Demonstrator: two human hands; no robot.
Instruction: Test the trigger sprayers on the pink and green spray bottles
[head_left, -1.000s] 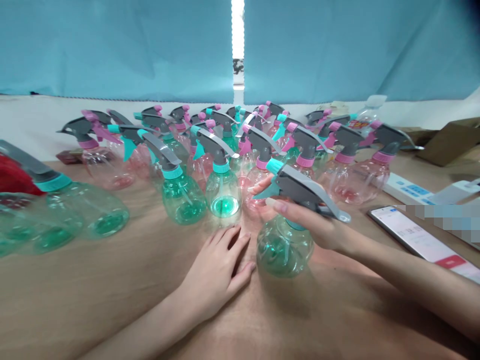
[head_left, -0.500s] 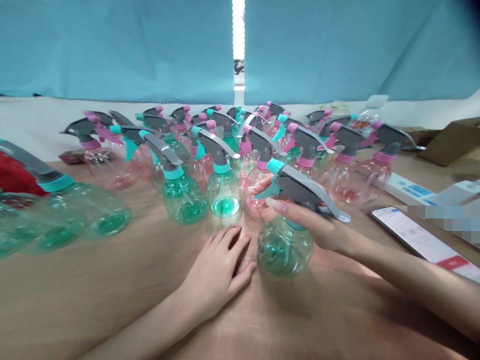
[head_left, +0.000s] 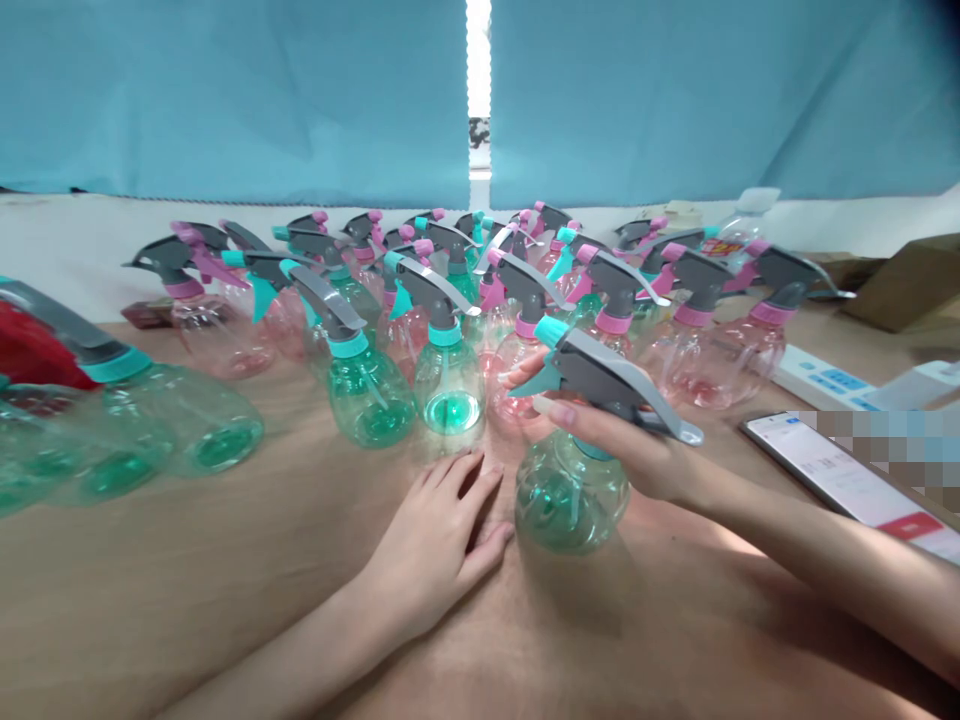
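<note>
My right hand (head_left: pixel 607 435) is closed round the neck of a green spray bottle (head_left: pixel 566 505) with a grey head and turquoise trigger. The bottle stands upright, its nozzle pointing left; some of my fingers are hidden behind it. Just left of its base, my left hand (head_left: pixel 446 525) lies on the wooden table (head_left: pixel 300 580) with fingers stretched out and nothing in them. Beyond my fingertips stand a green spray bottle with a bright base (head_left: pixel 448 385) and another green spray bottle (head_left: pixel 371 395).
Several pink and green spray bottles crowd the back, including a pink one (head_left: pixel 750 350). More green bottles (head_left: pixel 187 420) stand at left beside something red (head_left: pixel 45 345). To the right lie a phone (head_left: pixel 847 480), a white device (head_left: pixel 825 378) and a brown box (head_left: pixel 904 285).
Almost nothing differs. The view has shifted very slightly, while both hands and the held spray bottle keep their places.
</note>
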